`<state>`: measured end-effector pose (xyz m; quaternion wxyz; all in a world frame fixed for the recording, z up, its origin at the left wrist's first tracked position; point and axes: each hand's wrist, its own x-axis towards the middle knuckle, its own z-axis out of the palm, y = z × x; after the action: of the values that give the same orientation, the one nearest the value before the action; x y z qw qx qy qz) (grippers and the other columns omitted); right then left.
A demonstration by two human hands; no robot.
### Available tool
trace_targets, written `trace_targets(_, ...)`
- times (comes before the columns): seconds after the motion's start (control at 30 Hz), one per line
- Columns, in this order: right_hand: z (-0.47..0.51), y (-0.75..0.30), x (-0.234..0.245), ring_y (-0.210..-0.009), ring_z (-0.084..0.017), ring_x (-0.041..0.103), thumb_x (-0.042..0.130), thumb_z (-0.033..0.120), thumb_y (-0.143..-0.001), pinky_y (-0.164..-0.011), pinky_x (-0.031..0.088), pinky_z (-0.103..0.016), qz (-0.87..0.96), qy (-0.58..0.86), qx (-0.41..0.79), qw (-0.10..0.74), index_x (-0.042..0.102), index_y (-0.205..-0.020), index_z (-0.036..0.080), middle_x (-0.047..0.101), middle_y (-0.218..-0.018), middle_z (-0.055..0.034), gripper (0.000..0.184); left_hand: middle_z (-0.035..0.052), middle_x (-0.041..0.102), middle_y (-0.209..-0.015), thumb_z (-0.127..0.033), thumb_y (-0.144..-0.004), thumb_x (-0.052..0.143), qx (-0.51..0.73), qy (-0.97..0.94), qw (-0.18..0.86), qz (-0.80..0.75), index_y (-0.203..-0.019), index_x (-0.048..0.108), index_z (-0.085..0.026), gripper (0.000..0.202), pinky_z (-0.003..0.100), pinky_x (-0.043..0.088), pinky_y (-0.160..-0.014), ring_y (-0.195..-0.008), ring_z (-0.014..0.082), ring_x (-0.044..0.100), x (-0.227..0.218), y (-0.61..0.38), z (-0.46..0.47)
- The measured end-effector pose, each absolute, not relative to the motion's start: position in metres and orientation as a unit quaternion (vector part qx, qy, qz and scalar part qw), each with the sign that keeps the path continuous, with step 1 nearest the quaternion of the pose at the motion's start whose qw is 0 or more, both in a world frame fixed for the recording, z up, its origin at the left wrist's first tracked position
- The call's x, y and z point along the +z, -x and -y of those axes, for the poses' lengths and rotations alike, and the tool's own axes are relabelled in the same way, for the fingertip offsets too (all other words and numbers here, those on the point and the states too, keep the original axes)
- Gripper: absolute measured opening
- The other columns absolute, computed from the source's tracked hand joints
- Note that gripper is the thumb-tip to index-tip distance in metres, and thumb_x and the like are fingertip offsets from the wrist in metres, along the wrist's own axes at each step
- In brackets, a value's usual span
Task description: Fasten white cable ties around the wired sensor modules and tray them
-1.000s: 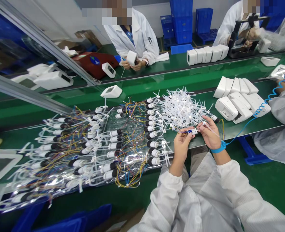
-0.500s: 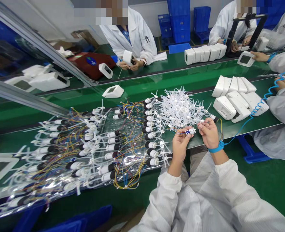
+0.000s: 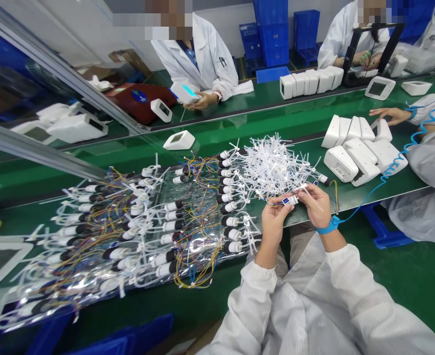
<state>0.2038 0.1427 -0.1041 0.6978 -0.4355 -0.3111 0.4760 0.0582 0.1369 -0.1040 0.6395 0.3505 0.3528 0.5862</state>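
Note:
My left hand (image 3: 274, 217) is closed on a small white pump (image 3: 290, 200) with a blue label, whose thin coloured wires trail to the left. My right hand (image 3: 316, 204) pinches a short clear tube with a white connector (image 3: 305, 190) right at the pump's end; the fingers hide whether the two are joined. A blue wrist strap (image 3: 329, 226) with a coiled cord circles my right wrist. Just beyond my hands lies a heap of clear tubes with white connectors (image 3: 271, 165). Another pump with a black end (image 3: 324, 179) rests right of the heap.
Rows of pumps with wires and tubes (image 3: 173, 226) cover the bench on the left. White device housings (image 3: 350, 158) stand at the right, where a co-worker's hand (image 3: 392, 116) touches one. A single white device (image 3: 179, 140) lies on the green conveyor. Co-workers sit opposite.
My right hand has moved slightly left, bringing the tube against the pump's end. The device on the conveyor has shifted right. The neighbour's hand has left a screen device and reached the housings.

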Motion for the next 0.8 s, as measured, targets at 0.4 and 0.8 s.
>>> trace_targets(0.4,-0.149,-0.210,-0.103,-0.073,-0.017,0.065,0.104,0.042,-0.071,-0.071,0.058,-0.032,0.337,0.440,0.501,0.665,0.080,-0.088,0.025,0.076,-0.083,0.0018,0.034,0.0107,0.086,-0.122,-0.049,-0.080,0.103,0.587,-0.345,0.642,-0.353,-0.105,0.071,-0.022,0.049,0.034,0.068,-0.089,-0.107,0.0235,0.083,-0.109,-0.056,-0.138)
trace_targets(0.8,-0.148,-0.211,-0.092,-0.075,-0.017,0.070,0.108,0.046,-0.070,-0.070,0.067,-0.032,0.301,0.390,0.561,0.665,0.076,-0.087,0.025,0.075,-0.084,0.0006,0.041,0.0104,0.086,-0.124,-0.054,-0.079,0.104,0.585,-0.316,0.661,-0.347,-0.108,0.069,-0.022,0.055,0.042,0.071,-0.098,-0.114,0.0268,0.084,-0.103,-0.052,-0.139)
